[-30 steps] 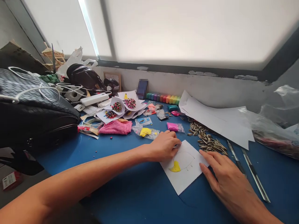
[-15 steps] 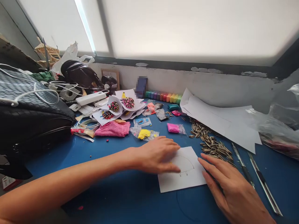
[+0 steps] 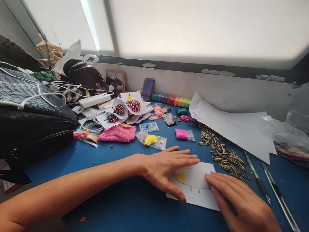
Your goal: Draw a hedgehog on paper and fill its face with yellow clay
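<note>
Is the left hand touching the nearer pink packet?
Apart. The head view shows a strip of blue tabletop between the left hand and the nearer pink packet.

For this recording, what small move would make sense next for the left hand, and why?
Probably lift the left hand off the paper sheet, leaving the right hand to steady its right edge. The left hand covers much of the sheet's upper left, and inside the drawn outline only the yellow patch shows colour, so clearing it would open the rest.
</note>
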Available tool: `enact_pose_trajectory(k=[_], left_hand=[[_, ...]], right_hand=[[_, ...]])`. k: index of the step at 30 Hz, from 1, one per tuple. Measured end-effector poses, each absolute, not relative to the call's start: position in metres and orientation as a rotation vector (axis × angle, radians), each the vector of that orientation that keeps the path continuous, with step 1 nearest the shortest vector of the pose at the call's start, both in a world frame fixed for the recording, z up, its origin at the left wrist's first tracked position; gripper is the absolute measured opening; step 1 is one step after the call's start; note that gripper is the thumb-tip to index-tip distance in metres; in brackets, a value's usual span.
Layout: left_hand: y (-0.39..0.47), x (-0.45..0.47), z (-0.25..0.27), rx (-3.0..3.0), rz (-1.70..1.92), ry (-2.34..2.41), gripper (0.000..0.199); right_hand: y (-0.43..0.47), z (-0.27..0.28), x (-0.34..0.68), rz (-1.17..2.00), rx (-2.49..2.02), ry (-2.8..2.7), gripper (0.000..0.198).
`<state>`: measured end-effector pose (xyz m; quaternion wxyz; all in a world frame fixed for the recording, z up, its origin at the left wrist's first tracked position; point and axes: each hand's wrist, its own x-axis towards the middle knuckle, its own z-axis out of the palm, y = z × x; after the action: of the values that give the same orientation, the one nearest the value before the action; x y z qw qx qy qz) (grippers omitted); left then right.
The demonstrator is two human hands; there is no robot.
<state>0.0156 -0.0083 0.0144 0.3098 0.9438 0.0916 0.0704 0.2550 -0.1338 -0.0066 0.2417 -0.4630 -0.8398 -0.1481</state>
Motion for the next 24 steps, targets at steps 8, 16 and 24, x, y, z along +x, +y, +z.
enact_pose_trajectory(k=[8, 16, 24], left_hand=[[-0.013, 0.0, 0.009, 2.652, 0.19, 0.355, 0.086], [-0.009, 0.0, 0.002, 2.62, 0.201, 0.297, 0.091], [-0.005, 0.002, 0.002, 2.63, 0.182, 0.231, 0.089]], right_hand=[[-0.134, -0.009, 0.26, -0.541, -1.307, -2.366, 0.025], [-0.132, -0.009, 0.257, -0.502, -1.261, -2.298, 0.021], [-0.133, -0.004, 0.238, -0.386, -1.239, -2.434, 0.026]])
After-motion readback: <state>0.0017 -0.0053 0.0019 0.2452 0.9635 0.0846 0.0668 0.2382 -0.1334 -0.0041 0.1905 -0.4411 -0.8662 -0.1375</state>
